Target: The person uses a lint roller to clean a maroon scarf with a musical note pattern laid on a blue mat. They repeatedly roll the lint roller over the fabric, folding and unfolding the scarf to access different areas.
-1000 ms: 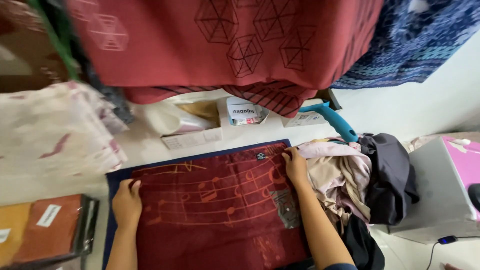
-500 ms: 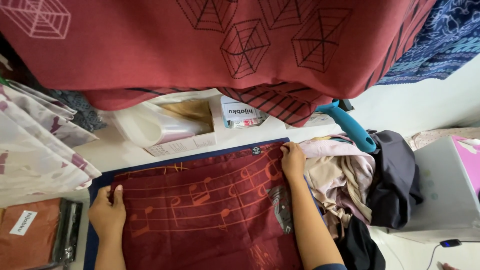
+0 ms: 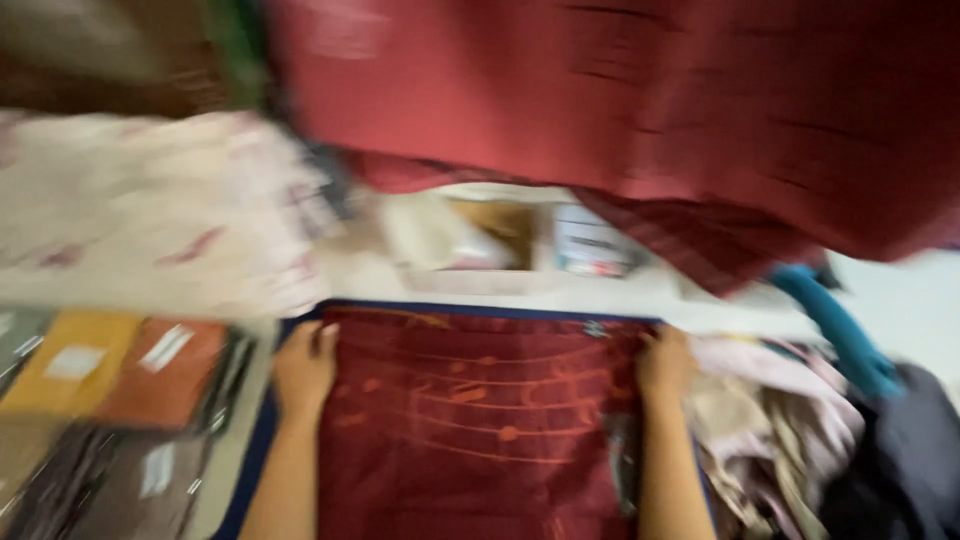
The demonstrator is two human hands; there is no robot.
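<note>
The dark red cloth (image 3: 470, 420) is spread flat on the table (image 3: 600, 290), between both hands. Its left edge is pressed by the open left hand (image 3: 303, 368), its right edge by the open right hand (image 3: 665, 365).

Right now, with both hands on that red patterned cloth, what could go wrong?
The big red fabric hanging overhead droops close to the red patterned cloth; lifting might snag it. The right hand sits beside a loose clothes pile that could get dragged along. The left hand is near packaged stacks.

Motion blur smears the hanging red cloth (image 3: 640, 110).
</note>
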